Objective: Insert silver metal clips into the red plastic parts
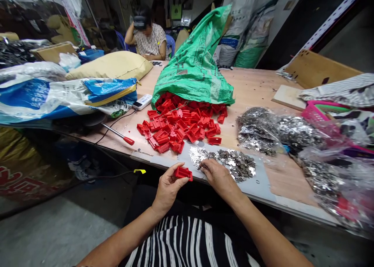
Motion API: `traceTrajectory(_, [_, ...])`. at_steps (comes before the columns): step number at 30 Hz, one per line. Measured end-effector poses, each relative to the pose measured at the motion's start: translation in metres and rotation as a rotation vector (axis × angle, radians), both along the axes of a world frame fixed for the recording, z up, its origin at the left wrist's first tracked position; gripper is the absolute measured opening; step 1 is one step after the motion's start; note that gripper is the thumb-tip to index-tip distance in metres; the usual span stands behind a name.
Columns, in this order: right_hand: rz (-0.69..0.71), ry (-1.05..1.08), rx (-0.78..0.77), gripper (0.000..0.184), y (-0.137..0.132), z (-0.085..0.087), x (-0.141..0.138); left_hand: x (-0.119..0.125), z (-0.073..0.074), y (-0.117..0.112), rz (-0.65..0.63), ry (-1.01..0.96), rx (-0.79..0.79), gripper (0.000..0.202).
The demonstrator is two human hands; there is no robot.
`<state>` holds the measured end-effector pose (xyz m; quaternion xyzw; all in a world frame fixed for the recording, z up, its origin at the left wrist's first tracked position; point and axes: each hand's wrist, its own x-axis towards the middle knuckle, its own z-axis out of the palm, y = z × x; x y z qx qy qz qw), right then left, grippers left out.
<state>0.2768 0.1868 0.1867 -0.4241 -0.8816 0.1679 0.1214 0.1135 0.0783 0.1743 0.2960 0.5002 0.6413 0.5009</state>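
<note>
Clamping a red plastic clip (pixel 183 173) between thumb and curled fingers of the left hand (pixel 168 187); likely light, stiff and smooth, best taken across its long edges. Just right of it, pinching shut with the right hand (pixel 219 178) into thin metal pieces (pixel 233 162), probably slippery; cannot tell whether one is caught. Beyond the fingertips, a heap of red clips (pixel 181 129) spilling from a green sack (pixel 194 64).

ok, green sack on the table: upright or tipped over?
Tipped: the green sack lies on its side on the table, mouth open, red plastic parts spilled out.
</note>
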Motion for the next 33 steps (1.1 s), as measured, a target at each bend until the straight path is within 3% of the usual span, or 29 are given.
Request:
traceTrajectory(13, [0.100, 0.048, -0.037, 0.011, 0.011, 0.001, 0.003, 0.004, -0.002, -0.002, -0.027, -0.062, 0.007, 0.045])
traceTrajectory(23, [0.079, 0.020, -0.045, 0.008, 0.004, 0.006, -0.008, 0.004, -0.004, -0.002, -0.030, -0.046, 0.004, 0.045])
traceTrajectory(28, [0.062, 0.154, -0.071, 0.008, 0.001, 0.008, -0.004, 0.004, -0.004, -0.002, -0.023, -0.043, 0.006, 0.044])
traceTrajectory(33, [-0.022, 0.342, -0.213, 0.005, -0.007, 0.020, -0.004, 0.007, -0.002, -0.001, 0.012, 0.105, 0.027, 0.036])
